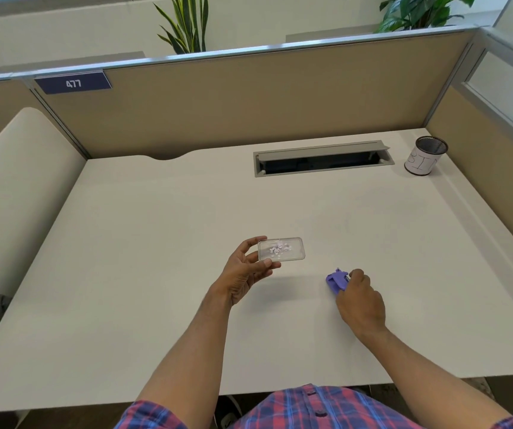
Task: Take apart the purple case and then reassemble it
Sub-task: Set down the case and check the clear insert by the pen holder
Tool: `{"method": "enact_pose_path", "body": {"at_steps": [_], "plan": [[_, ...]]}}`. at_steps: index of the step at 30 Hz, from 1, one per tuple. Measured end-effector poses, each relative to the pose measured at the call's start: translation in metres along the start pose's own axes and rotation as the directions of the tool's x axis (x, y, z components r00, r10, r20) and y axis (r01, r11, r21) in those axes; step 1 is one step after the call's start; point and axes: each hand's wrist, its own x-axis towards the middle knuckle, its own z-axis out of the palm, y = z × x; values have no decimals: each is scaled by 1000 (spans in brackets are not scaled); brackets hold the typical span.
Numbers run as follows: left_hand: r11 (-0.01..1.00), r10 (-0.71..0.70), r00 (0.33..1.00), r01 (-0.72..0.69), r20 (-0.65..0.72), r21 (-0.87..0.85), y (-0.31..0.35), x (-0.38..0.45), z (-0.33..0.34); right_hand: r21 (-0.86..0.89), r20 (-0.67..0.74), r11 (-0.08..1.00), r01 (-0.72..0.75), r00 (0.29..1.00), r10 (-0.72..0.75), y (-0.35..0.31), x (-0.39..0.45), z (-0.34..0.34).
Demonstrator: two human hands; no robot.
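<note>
1. A white counter (156,274) fills the middle of the frame, backed by tan partitions (249,97) with a sign reading 477 (73,83) at upper left.
2. Two plants (187,23) rise behind the partition along the top edge.
3. A grey cable slot (323,157) lies open in the counter's upper right, and a mesh cup (425,156) wrapped in lettered paper stands right of it.
4. A person in a plaid shirt (311,407) reaches up from the bottom edge.
5. The left hand (246,274), at centre, grips a clear panel (281,249) by its left end, thumb below and fingers above, lifted off the counter.
6. The right hand (362,300), right of centre, closes on the purple case (337,280), which rests on the counter well apart from the panel.
</note>
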Motion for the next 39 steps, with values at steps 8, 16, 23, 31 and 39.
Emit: {"method": "enact_pose_path", "body": {"at_steps": [8,16,23,31,39], "plan": [[1000,-4,1000,4,-3,-1,-1,0,-3,-174,-3,985,15,1000,-15,5,-6,5],[1000,-6,1000,6,-4,-1,-2,1,0,-229,91,970,75,994,-56,7,-14,8],[1000,-10,1000,10,-6,-3,-2,2,3,-338,53,926,169,986,-160,9,-19,14],[1000,-23,1000,23,-9,8,-4,3,2,-414,28,881,231,970,-241,8,-20,11],[999,-29,1000,29,-4,34,-1,9,3,-391,43,839,378,918,-393,-5,-25,12]]}}
